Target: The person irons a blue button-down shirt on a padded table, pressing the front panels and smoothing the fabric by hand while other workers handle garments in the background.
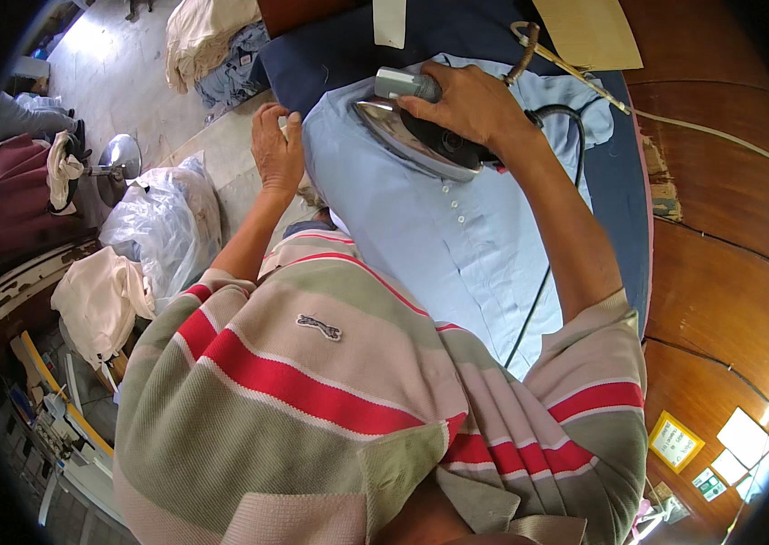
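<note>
A clothes iron (416,145) with a shiny metal base and a grey-ended handle lies on a light blue button-up shirt (384,209). My right hand (466,104) is wrapped round the iron's handle from above. Part of the handle's top is hidden under my fingers. The shirt is spread over a dark blue padded ironing surface (621,227), with small white buttons showing below the iron. Just off the shirt's left edge, my left hand (277,154) is raised with loosely bent fingers and the thumb apart. Nothing shows in it.
A dark cord (580,145) runs from the iron across the shirt. Brown wooden panelling (720,182) borders the right side. To my left are a clear plastic bag (167,227), a cream cloth (98,300) and a maroon garment (21,195). Folded clothes (212,41) lie beyond, by the ironing surface.
</note>
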Action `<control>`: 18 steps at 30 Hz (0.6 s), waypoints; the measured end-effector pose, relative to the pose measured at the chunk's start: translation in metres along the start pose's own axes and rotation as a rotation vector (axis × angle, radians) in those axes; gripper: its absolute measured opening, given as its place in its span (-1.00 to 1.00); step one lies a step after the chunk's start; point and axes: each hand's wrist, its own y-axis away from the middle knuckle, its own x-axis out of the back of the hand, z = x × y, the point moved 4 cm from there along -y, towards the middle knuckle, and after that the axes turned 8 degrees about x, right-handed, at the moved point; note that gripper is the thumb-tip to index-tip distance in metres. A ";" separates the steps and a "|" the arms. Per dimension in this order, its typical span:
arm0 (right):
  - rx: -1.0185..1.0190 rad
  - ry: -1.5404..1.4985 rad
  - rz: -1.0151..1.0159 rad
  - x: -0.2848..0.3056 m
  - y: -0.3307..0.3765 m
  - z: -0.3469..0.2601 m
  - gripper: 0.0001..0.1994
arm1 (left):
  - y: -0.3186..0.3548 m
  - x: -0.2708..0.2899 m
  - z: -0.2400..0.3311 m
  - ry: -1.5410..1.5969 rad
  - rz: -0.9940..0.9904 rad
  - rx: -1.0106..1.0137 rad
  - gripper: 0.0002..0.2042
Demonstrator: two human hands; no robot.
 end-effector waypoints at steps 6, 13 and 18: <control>0.002 -0.007 -0.041 -0.015 0.023 -0.049 -0.50 | 0.026 -0.008 -0.031 0.300 -0.280 0.250 -0.76; -0.126 -0.085 0.086 -0.038 -0.003 -0.066 -0.49 | 0.017 -0.003 -0.051 0.435 -0.306 0.330 -0.74; -0.135 -0.078 0.077 -0.037 -0.020 -0.063 -0.43 | 0.016 0.001 -0.042 0.428 -0.320 0.279 -0.76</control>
